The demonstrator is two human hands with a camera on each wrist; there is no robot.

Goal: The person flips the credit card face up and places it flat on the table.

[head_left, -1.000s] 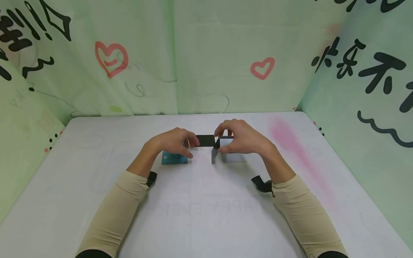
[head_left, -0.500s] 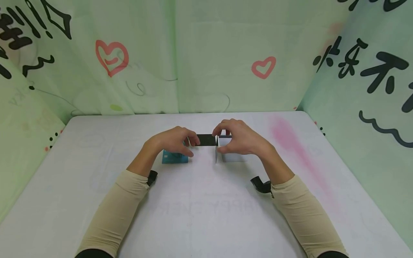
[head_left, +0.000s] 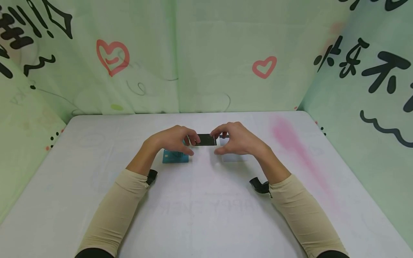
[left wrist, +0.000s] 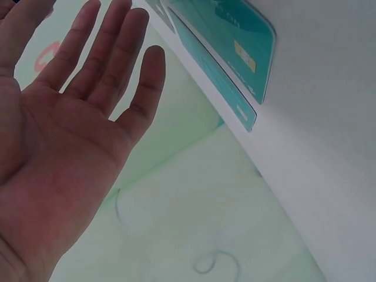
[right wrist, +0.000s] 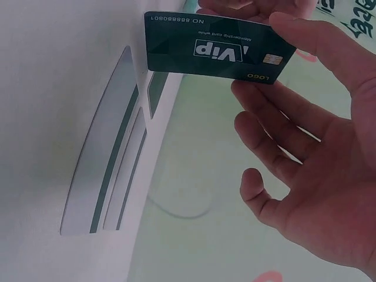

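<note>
In the right wrist view, my right hand (right wrist: 311, 153) pinches a dark green VIP membership card (right wrist: 205, 50) by one end, between thumb and fingers. The card is raised off the table and hard to make out in the head view, where the right hand (head_left: 240, 139) hovers over pale cards. My left hand (head_left: 174, 139) holds nothing; its fingers are relaxed, above a teal card (head_left: 175, 156). From the left wrist, the left hand (left wrist: 76, 117) shows its palm beside two teal cards (left wrist: 235, 47). A dark card (head_left: 206, 139) lies between the hands.
Two pale cards with a dark stripe (right wrist: 106, 158) lie on the right. The white table (head_left: 193, 208) reaches back to a green cloth wall (head_left: 206, 71) with drawn hearts. Cloth walls also stand at both sides.
In the head view, the held card turns from a visible dark face to nearly edge-on and drops from sight. My right hand shifts slightly left; the left hand stays about still.
</note>
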